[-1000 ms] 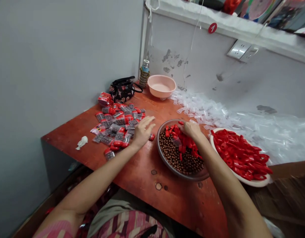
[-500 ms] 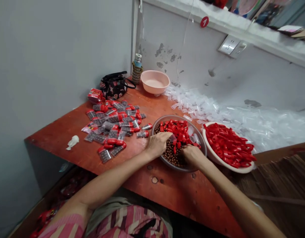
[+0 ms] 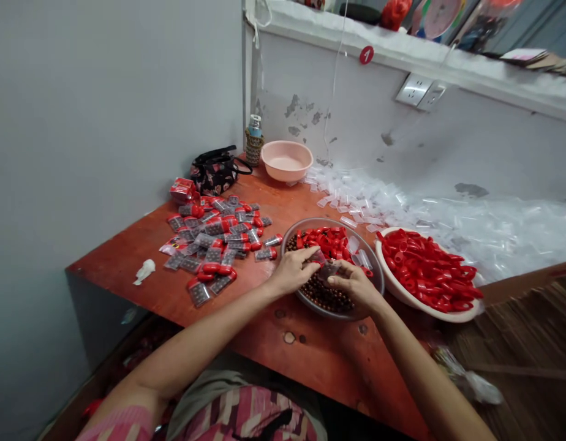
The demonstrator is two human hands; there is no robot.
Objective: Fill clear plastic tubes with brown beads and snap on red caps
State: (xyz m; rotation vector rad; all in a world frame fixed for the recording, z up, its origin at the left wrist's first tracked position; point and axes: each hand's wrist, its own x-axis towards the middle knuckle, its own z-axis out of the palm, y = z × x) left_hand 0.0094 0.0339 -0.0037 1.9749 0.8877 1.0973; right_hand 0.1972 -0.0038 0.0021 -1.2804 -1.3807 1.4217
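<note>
Over a grey bowl (image 3: pixel 290 288) of brown beads (image 3: pixel 326 297), red caps (image 3: pixel 326 240) and a few clear sleeves (image 3: pixel 363 258), both hands are close together. My left hand (image 3: pixel 294 269) pinches a small clear container (image 3: pixel 316 256) with red at its lower end. My right hand (image 3: pixel 354 283) is closed around something dark and see-through beside it, perhaps beads in clear plastic; the fingers partly cover it. Filled clear packs with red caps (image 3: pixel 214 239) lie piled on the red table (image 3: pixel 140 245) to the left.
A white bowl heaped with red caps (image 3: pixel 430 269) stands right of the grey bowl. Clear plastic sleeves (image 3: pixel 485 233) lie along the wall. Farther back are a pink basin (image 3: pixel 286 160), a bottle (image 3: pixel 254 141) and a black floral bag (image 3: pixel 214 171). A crumpled white tissue (image 3: pixel 144 271) lies left.
My right hand has come up out of the beads towards my left hand, with something dark now between its fingers. The camera view has shifted slightly.
</note>
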